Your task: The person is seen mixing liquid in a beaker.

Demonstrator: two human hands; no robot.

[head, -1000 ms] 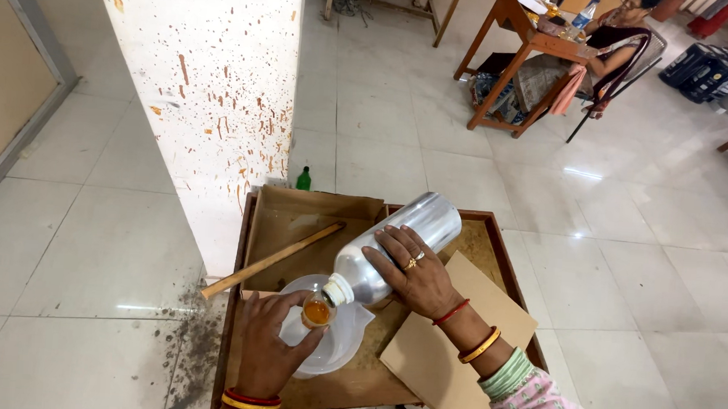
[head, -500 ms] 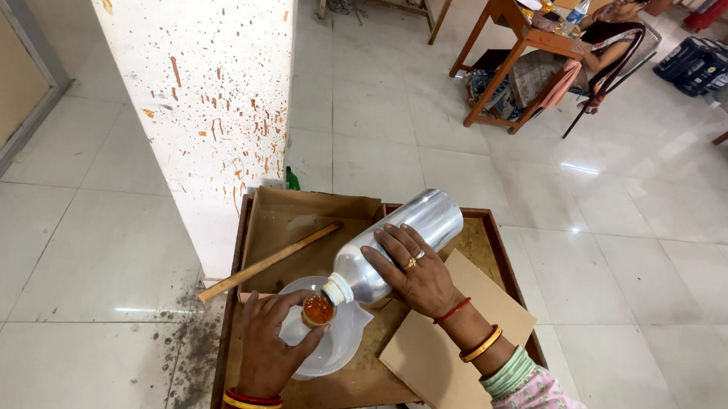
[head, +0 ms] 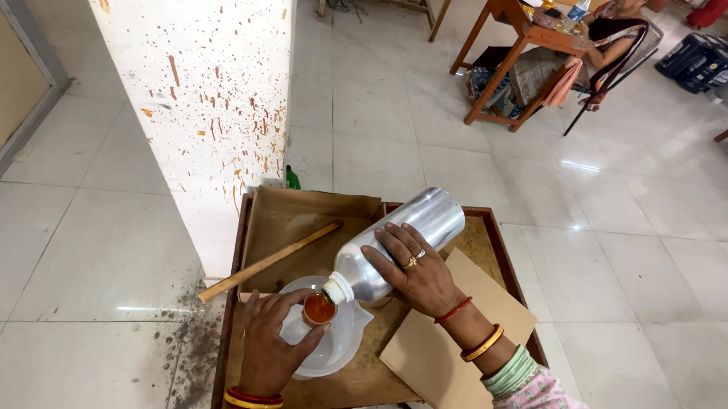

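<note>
1 silver metal bottle (head: 395, 244), tilted, white neck over small cup (head: 319, 308) w/ orange liquid; right hand (head: 415, 271) gripped bottle, left hand (head: 271, 346) held cup.

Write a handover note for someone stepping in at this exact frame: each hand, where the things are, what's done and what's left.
Right hand grips the tilted silver bottle, neck down over a small cup.
Left hand holds that cup above the white bowl in the wooden tray.
Done: cup already holds orange-red liquid.
Left: finish the pour, right the bottle, set the cup down.
A wooden stick leans over the tray's left edge; loose cardboard sheet lies under the right forearm.
</note>
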